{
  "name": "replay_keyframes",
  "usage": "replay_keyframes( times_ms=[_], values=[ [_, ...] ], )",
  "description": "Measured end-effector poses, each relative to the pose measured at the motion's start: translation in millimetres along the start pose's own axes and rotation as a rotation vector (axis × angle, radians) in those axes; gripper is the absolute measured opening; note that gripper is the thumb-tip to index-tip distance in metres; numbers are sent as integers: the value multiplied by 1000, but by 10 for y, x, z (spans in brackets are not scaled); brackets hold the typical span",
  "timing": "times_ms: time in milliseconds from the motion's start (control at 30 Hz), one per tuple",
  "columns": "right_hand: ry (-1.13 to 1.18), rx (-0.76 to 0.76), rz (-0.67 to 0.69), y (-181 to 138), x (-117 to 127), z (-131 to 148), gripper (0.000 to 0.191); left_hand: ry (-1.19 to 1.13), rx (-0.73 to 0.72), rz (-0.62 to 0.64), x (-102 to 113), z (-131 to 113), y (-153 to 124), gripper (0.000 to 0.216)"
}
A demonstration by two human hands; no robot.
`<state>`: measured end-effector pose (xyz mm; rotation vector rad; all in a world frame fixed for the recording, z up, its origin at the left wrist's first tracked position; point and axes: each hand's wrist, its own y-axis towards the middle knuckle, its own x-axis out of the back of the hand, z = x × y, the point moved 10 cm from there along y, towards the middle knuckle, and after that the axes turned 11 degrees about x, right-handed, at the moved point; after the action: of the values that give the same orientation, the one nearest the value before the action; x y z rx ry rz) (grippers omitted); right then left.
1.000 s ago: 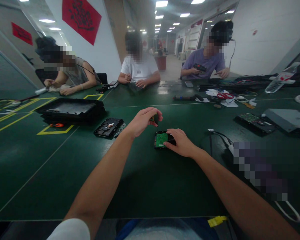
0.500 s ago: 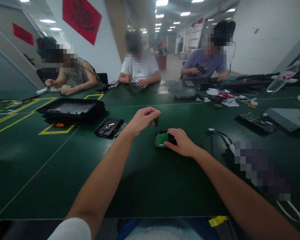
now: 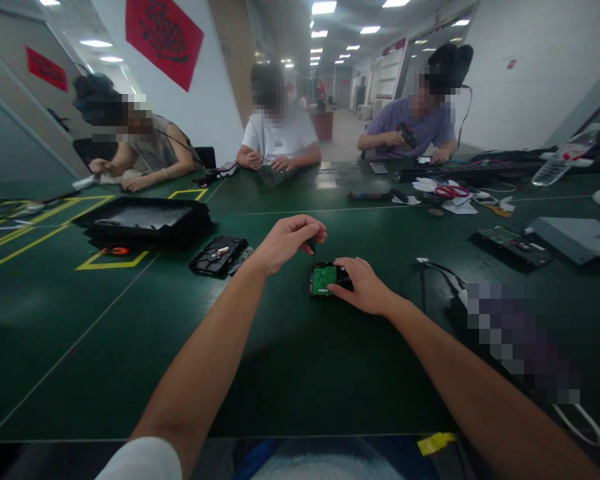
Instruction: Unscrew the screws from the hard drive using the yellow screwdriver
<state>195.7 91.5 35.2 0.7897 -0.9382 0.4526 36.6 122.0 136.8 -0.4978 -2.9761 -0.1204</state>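
Observation:
A hard drive (image 3: 323, 279) lies on the table with its green circuit board facing up. My right hand (image 3: 364, 285) grips its right side, thumb across the board and fingers along the far edge, covering part of the drive. Above the drive's far left edge, my left hand (image 3: 294, 243) is closed around a small dark screwdriver (image 3: 313, 248). The screwdriver stands upright, tip down at the drive, and its handle is mostly hidden by the fingers. Left of my left hand lies another black hard drive (image 3: 219, 255) with small metal pieces on top.
Stacked black trays (image 3: 145, 217) stand at the left. A drive with a circuit board (image 3: 513, 245) and a grey metal box (image 3: 577, 239) lie at the right, near a cable (image 3: 443, 269). Red scissors (image 3: 451, 191) and a bottle (image 3: 563, 160) are farther back. Three people sit opposite.
My left fingers have shifted around the screwdriver handle, covering more of it. My right hand and the hard drive stay in place. The person at the right has raised a power drill.

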Motion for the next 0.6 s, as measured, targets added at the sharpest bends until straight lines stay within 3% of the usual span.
replay_keyframes(
  times_ms=[233,600],
  values=[
    [0,-4,12,-1,0,-4,58,-262,43,48,33,113,48,28],
    [10,1,12,1,8,17,59,54,1,-109,45,-6,-8,33]
  ],
)
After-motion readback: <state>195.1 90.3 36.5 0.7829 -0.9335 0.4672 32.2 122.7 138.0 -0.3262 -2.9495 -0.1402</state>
